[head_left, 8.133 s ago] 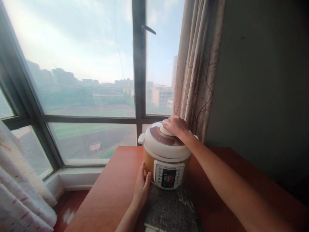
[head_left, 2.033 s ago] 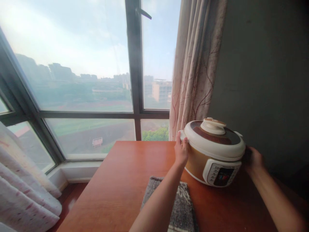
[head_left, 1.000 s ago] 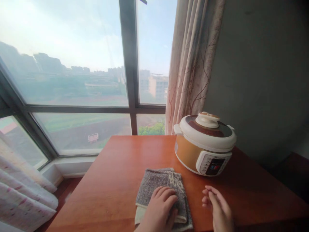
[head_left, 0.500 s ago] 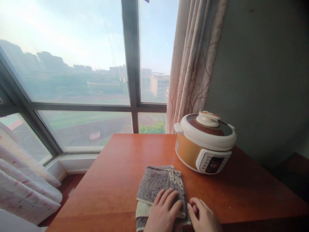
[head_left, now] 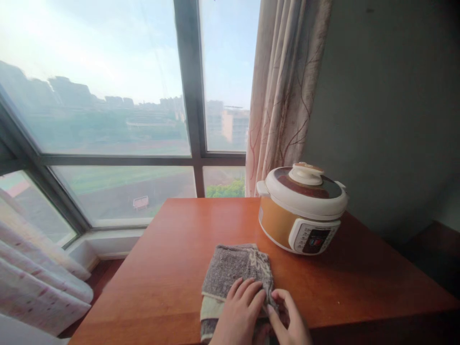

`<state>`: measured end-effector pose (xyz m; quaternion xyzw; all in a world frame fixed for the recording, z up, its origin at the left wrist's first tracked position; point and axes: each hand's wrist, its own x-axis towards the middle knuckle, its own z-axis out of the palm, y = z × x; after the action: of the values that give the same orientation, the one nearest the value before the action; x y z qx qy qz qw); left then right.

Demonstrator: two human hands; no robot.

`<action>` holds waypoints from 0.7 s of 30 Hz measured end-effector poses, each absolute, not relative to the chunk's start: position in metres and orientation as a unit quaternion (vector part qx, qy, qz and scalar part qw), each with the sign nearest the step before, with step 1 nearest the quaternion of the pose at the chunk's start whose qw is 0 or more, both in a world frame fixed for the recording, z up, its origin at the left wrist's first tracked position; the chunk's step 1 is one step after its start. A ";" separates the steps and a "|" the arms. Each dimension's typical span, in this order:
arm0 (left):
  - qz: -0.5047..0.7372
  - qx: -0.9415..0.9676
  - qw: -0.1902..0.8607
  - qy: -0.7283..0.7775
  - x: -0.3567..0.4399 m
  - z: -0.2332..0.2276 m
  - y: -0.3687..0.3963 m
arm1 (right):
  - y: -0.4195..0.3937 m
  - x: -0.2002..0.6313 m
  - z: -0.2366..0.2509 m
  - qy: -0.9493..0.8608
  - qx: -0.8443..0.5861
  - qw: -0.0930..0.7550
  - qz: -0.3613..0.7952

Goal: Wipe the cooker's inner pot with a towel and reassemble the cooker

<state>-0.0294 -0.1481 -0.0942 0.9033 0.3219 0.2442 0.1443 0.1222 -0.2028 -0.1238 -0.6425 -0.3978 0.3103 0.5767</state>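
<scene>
Resting flat, fingers spread, the left hand (head_left: 240,311) lies on the folded grey towel (head_left: 232,266); the right hand (head_left: 289,322) pinches its right edge, towel not yet lifted off the table (head_left: 172,268)

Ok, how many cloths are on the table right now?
1. A folded grey cloth lies on the table near its front edge, under both hands, left of the cooker. Its near end is out of frame.
</scene>
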 end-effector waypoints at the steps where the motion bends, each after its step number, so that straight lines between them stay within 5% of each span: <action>1: 0.244 0.899 0.159 0.328 -0.030 -0.092 -0.149 | -0.202 0.119 -0.121 -0.367 -0.625 0.599 0.341; 10: 0.308 0.837 0.251 0.376 -0.033 -0.070 -0.153 | -0.204 0.110 -0.086 -0.247 -0.526 0.655 0.483; 21: 0.329 0.791 0.247 0.452 -0.023 -0.066 -0.144 | -0.195 0.107 -0.095 -0.333 -0.565 0.628 0.419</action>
<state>-0.0231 -0.1443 -0.0664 0.7915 0.4523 0.3287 0.2467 0.1071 -0.1952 -0.0951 -0.5647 -0.3334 0.4192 0.6279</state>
